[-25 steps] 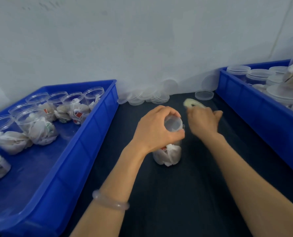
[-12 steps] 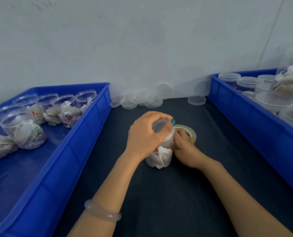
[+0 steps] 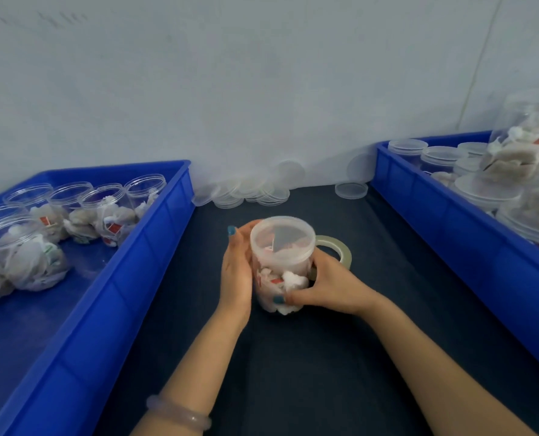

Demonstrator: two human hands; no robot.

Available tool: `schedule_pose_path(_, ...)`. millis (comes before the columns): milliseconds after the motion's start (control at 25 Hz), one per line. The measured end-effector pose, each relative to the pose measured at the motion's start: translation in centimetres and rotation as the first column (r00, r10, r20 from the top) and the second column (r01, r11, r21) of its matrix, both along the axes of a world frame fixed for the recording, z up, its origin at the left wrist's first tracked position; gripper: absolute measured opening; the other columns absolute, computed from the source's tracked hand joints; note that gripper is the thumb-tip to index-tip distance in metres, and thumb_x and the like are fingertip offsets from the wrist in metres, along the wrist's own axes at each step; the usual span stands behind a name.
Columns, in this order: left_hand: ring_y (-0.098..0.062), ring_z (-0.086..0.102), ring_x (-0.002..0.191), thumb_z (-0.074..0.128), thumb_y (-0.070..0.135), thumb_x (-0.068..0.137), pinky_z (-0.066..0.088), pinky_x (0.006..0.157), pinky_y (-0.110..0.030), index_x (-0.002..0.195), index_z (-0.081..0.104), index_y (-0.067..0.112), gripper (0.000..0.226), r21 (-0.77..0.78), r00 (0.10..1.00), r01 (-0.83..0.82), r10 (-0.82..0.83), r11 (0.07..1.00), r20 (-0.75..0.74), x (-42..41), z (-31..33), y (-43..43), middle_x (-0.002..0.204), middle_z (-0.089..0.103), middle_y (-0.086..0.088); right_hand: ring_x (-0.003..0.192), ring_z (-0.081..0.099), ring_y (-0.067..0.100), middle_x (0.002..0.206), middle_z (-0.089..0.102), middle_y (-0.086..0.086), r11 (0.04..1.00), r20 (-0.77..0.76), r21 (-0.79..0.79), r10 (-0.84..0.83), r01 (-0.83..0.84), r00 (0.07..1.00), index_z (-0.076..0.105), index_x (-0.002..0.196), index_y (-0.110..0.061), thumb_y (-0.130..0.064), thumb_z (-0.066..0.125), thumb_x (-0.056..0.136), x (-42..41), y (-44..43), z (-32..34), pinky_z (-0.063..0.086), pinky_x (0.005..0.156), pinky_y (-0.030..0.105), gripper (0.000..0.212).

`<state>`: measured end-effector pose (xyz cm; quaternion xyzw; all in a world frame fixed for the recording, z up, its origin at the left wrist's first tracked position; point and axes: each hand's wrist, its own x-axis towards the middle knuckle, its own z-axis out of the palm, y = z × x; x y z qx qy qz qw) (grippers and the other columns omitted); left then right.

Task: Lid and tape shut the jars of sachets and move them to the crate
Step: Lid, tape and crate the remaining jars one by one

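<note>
Dark worktop (image 3: 293, 357): the left hand (image 3: 238, 272) has dropped off the lid (image 3: 282, 239), and its fingers (image 3: 233, 234) now curl round the side of the jar (image 3: 277, 278). The right hand (image 3: 331, 284) grips the jar low, thumb in front, tape roll (image 3: 340, 250) just behind its fingers. The lid looks seated; taping comes next, then the crate (image 3: 435, 209) right of the fingers.

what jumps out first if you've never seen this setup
The left hand and right hand clasp a lidded jar of sachets at the middle of the dark table, a tape roll at the right hand's fingers. Blue crates flank it: the left crate holds open jars, the right crate lidded jars.
</note>
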<state>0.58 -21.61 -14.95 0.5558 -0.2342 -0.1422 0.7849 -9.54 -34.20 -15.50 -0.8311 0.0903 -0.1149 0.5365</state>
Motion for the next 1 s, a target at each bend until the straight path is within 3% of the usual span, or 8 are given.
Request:
schedule_pose_path(80, -0.014, 0.071, 0.102, 0.025, 0.046, 0.107, 0.055, 0.083, -0.028, 0.109, 0.067, 0.019, 0.050, 0.041, 0.991, -0.035, 0.040, 0.999, -0.129, 0.9, -0.2, 0.2, 0.108, 0.075, 0.001, 0.101, 0.068, 0.003, 0.109, 0.073, -0.012, 0.995, 0.130, 0.069, -0.086, 0.077, 0.988, 0.059, 0.122, -0.022, -0.037, 0.084, 0.065, -0.2, -0.5, 1.2, 0.056, 0.085, 0.021, 0.064)
schedule_pose_path(160, -0.011, 0.071, 0.099, 0.027, 0.042, 0.108, 0.054, 0.081, -0.027, 0.109, 0.068, 0.019, 0.047, 0.119, 0.986, -0.071, 0.088, 0.990, -0.143, 1.6, -0.5, 0.2, 0.110, 0.074, 0.001, 0.091, 0.070, 0.000, 0.099, 0.074, -0.013, 0.963, 0.277, 0.125, -0.266, 0.240, 0.923, 0.064, 0.114, -0.022, -0.047, 0.073, 0.064, -0.1, -2.1, 3.5, 0.055, 0.073, 0.016, 0.057)
schedule_pose_path(280, -0.009, 0.071, 0.095, 0.030, 0.039, 0.108, 0.055, 0.078, -0.025, 0.106, 0.069, 0.020, 0.043, 0.195, 0.989, -0.073, 0.095, 0.978, -0.109, 1.7, -0.7, 0.1, 0.106, 0.074, 0.005, 0.098, 0.066, 0.005, 0.109, 0.068, -0.011, 0.799, 0.376, 0.108, -0.584, 0.592, 0.719, 0.054, 0.127, -0.019, -0.061, 0.071, 0.058, 0.4, -7.7, 7.2, 0.055, 0.086, 0.024, 0.083)
schedule_pose_path(440, -0.011, 0.070, 0.097, 0.034, 0.038, 0.108, 0.056, 0.080, -0.027, 0.105, 0.069, 0.019, 0.040, 0.264, 0.992, 0.006, 0.027, 0.964, -0.120, 1.5, -1.1, -0.1, 0.105, 0.074, 0.004, 0.122, 0.053, 0.036, 0.133, 0.052, 0.012, 0.502, 0.290, 0.037, -0.833, 0.864, 0.472, 0.017, 0.147, -0.024, -0.060, 0.071, 0.070, 0.6, -16.5, 10.7, 0.042, 0.106, 0.050, 0.101)
schedule_pose_path(520, -0.012, 0.069, 0.097, 0.035, 0.038, 0.108, 0.057, 0.082, -0.028, 0.105, 0.069, 0.019, 0.040, 0.281, 0.992, 0.027, 0.010, 0.959, -0.128, 1.5, -1.4, -0.2, 0.105, 0.074, 0.004, 0.126, 0.048, 0.039, 0.141, 0.046, 0.018, 0.445, 0.218, -0.005, -0.873, 0.895, 0.436, 0.012, 0.149, -0.021, -0.054, 0.072, 0.076, 0.5, -19.1, 10.9, 0.039, 0.108, 0.048, 0.100)
schedule_pose_path(680, -0.010, 0.070, 0.094, 0.035, 0.038, 0.107, 0.057, 0.081, -0.028, 0.103, 0.070, 0.020, 0.039, 0.293, 0.993, 0.027, 0.007, 0.956, -0.115, 1.7, -1.5, -0.3, 0.101, 0.074, 0.007, 0.128, 0.047, 0.040, 0.143, 0.043, 0.022, 0.431, 0.152, -0.082, -0.886, 0.899, 0.439, 0.014, 0.148, -0.009, -0.047, 0.074, 0.081, 0.3, -21.8, 9.9, 0.038, 0.108, 0.047, 0.098)
schedule_pose_path(1000, -0.012, 0.068, 0.096, 0.034, 0.034, 0.108, 0.056, 0.085, -0.031, 0.104, 0.069, 0.018, 0.038, 0.321, 0.996, 0.023, 0.006, 0.947, -0.088, 1.5, -1.4, -0.3, 0.107, 0.072, 0.003, 0.132, 0.040, 0.048, 0.142, 0.043, 0.030, 0.277, 0.126, -0.302, -0.937, 0.912, 0.326, 0.016, 0.146, 0.002, -0.058, 0.070, 0.080, 0.1, -22.9, 9.9, 0.034, 0.106, 0.049, 0.104)
